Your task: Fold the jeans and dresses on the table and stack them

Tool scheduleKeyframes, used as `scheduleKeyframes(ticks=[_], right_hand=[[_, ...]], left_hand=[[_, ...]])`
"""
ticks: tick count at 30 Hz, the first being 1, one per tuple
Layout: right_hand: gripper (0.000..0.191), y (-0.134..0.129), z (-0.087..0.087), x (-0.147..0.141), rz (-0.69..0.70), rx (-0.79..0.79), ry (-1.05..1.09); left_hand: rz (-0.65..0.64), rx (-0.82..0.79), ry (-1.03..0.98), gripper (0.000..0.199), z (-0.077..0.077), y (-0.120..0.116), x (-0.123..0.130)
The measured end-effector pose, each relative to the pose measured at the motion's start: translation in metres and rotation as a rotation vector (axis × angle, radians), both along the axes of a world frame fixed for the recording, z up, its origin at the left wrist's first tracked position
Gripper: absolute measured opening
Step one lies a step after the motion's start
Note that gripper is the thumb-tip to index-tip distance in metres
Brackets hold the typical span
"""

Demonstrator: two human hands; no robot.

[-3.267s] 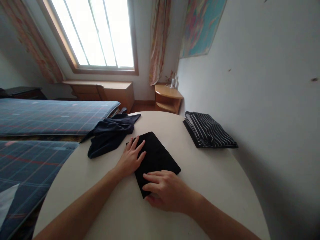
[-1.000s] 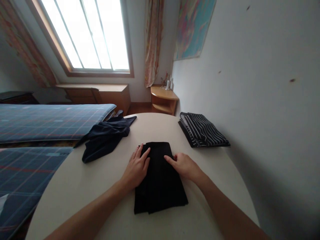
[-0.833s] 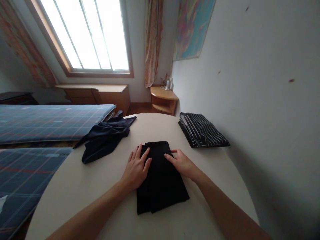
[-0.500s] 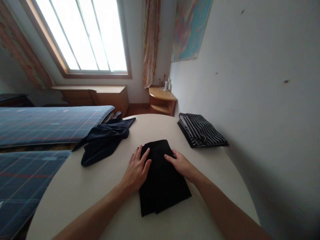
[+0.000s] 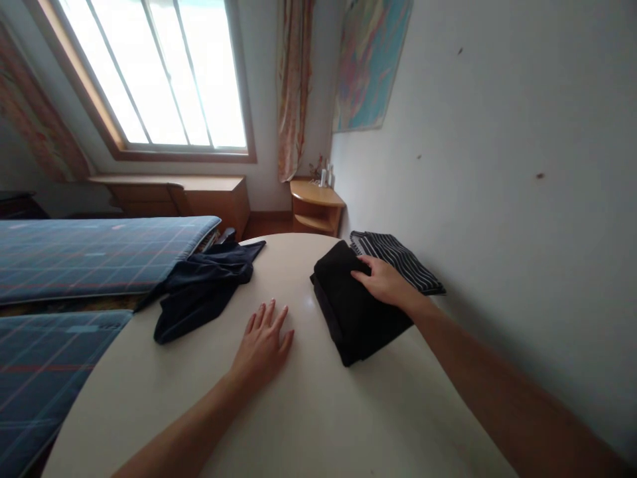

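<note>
A folded black cloth (image 5: 355, 312) hangs from my right hand (image 5: 385, 282), whose thumb and fingers grip its right edge. The cloth's upper part overlaps the near left side of a folded black-and-white striped cloth (image 5: 398, 255); whether they touch is unclear. My left hand (image 5: 263, 338) lies on the white round table (image 5: 293, 411) with its fingers spread and holds nothing. Beyond it to the left, a crumpled dark navy cloth (image 5: 206, 282) lies over the table's left edge.
A bed with blue plaid mattresses (image 5: 99, 255) adjoins the table's left side. A white wall (image 5: 497, 232) runs close along the right. Past the table's far edge stand a small wooden corner shelf (image 5: 318, 193) and a wooden desk (image 5: 213, 184) below the window.
My right hand has carried the black cloth right and away from me, off the table's middle toward the striped cloth. My left hand has let go of the black cloth and rests on the table.
</note>
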State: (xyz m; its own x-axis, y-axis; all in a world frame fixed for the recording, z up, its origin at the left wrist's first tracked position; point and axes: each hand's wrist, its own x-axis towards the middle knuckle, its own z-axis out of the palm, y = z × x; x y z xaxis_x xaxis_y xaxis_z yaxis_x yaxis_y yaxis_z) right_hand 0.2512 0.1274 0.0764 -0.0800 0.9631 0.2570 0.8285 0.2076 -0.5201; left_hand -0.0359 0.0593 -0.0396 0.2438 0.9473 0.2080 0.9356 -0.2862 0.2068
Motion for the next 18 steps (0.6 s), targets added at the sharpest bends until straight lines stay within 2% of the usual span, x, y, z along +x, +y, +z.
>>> scheduleKeyframes(ticks=[4, 11, 14, 18], right_hand=[[0.032, 0.027, 0.037, 0.012, 0.021, 0.042, -0.012], [0.034, 0.067, 0.095, 0.050, -0.050, -0.012, 0.412], [0.039, 0.079, 0.108, 0.065, -0.081, -0.017, 0.526], [0.034, 0.090, 0.112, 0.078, -0.120, -0.024, 0.527]], left_hand=[[-0.006, -0.010, 0.019, 0.055, -0.002, 0.001, -0.001], [-0.011, -0.022, 0.027, 0.055, -0.003, 0.003, -0.001], [-0.011, -0.025, 0.027, 0.055, -0.004, 0.004, -0.001], [-0.017, -0.009, 0.015, 0.054, -0.007, 0.005, -0.002]])
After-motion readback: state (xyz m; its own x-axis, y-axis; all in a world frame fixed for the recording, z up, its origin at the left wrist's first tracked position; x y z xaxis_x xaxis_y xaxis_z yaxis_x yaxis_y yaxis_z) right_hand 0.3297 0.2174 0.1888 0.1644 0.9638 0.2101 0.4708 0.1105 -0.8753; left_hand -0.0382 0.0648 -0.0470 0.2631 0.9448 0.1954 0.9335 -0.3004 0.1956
